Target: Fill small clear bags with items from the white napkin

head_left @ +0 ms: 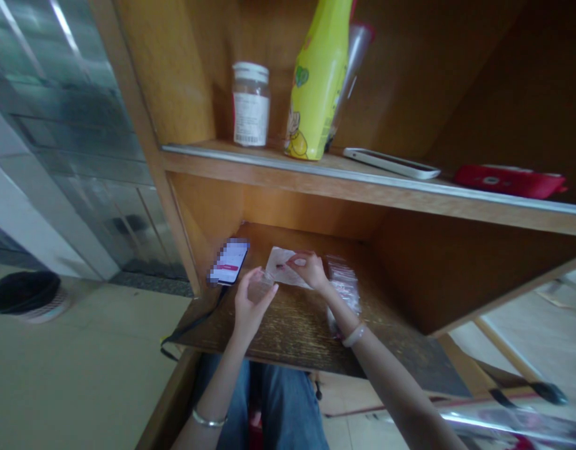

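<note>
Between the thumb and fingers of my left hand point(250, 303) is a small clear plastic bag point(260, 289). My right hand point(309, 270) is over a white paper sheet point(277, 257) on the brown desk point(288, 325), its thumb and forefinger pinched together. Whatever is in that pinch is too small to make out. A tiny dark item point(279, 266) lies on the paper by the right fingertips. Beside my right wrist is a stack of clear plastic packets point(343, 281), partly hidden by the forearm.
A lit phone point(229, 261) lies left of the paper, near a black strap point(198, 322). On the shelf point(278, 165) above stand a white-capped jar point(251, 106) and a yellow bottle point(316, 94), with a white phone point(391, 164) and a red case point(508, 180) to their right.
</note>
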`<state>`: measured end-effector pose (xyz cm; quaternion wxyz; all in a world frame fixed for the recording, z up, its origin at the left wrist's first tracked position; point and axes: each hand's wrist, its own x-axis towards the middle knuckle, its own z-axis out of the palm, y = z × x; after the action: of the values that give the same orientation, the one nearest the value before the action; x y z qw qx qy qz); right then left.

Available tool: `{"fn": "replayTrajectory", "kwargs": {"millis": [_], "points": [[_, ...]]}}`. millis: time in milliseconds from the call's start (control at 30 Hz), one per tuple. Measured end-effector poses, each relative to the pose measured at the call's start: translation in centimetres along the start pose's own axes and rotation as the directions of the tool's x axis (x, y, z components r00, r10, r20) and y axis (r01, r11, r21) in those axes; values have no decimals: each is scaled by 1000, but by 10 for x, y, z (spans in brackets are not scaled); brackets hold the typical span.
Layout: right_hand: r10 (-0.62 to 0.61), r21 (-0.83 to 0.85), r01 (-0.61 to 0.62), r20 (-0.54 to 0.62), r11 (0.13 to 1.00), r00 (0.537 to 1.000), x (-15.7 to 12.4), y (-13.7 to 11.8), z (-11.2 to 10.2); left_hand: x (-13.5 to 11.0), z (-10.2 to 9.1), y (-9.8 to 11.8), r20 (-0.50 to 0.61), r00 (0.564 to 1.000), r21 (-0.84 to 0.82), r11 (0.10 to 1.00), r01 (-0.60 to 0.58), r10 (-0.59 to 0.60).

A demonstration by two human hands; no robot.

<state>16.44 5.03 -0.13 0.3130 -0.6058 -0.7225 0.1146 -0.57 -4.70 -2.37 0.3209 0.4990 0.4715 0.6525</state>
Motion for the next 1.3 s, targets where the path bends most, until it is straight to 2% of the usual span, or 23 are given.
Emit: {"fn": "replayTrajectory", "kwargs": {"millis": [67, 133, 200, 267, 367, 467, 533, 600, 700, 800, 933, 1000, 1067, 1167, 1300], "points": [[-67, 241, 72, -29, 968, 997, -2, -9, -7, 0, 1, 0, -3, 1000, -8, 1000, 2, -3], [-168, 433, 165, -32, 886, 985, -6, -23, -16, 1, 1, 0, -7, 1000, -17, 1000, 7, -7], [-269, 528, 236, -14, 816, 963, -11, -38, -23, 1, 2, 0, -6, 1000, -30, 1000, 9, -9], [-327, 545, 273, 2, 793, 945, -13, -48, -26, 1, 2, 1, 0, 1000, -41, 999, 9, -9], [-267, 430, 242, -2, 870, 964, -11, -50, -22, 1, 2, 0, 0, 1000, -35, 999, 12, -12], [-51, 75, 47, 48, 996, 998, -5, -41, -12, 2, 1, -2, -9, 1000, -23, 1000, 18, -18], [93, -168, -72, 118, 983, 989, -3, -35, -4, 2, 1, -3, -14, 1000, -29, 999, 21, -21], [166, -300, -113, 159, 947, 973, -3, -31, 5, 2, 1, -2, -19, 1000, -34, 999, 17, -18], [166, -368, -109, 126, 923, 978, -5, -27, 18, 2, 1, -1, -18, 1000, -12, 1000, 4, -4], [142, -357, -99, 96, 929, 985, -6, -20, 28, 1, 1, -1, -10, 1000, 20, 1000, -13, 14], [136, -267, -116, 60, 957, 989, -3, -16, 29, 1, 0, -4, -17, 999, 55, 997, -48, 49], [100, -122, -94, 45, 988, 994, -2, -18, 22, 1, 0, -6, -20, 998, 77, 995, -61, 63], [-1, 107, -3, 40, 994, 999, -3, -24, 11, 1, 0, -9, -22, 997, 96, 993, -69, 71], [-185, 399, 156, 35, 903, 982, -8, -35, -6, 2, 1, -12, -13, 997, 102, 992, -72, 74], [-347, 508, 241, 123, 827, 930, -13, -45, -18, 2, 1, -11, 6, 998, 82, 994, -66, 65]]}}
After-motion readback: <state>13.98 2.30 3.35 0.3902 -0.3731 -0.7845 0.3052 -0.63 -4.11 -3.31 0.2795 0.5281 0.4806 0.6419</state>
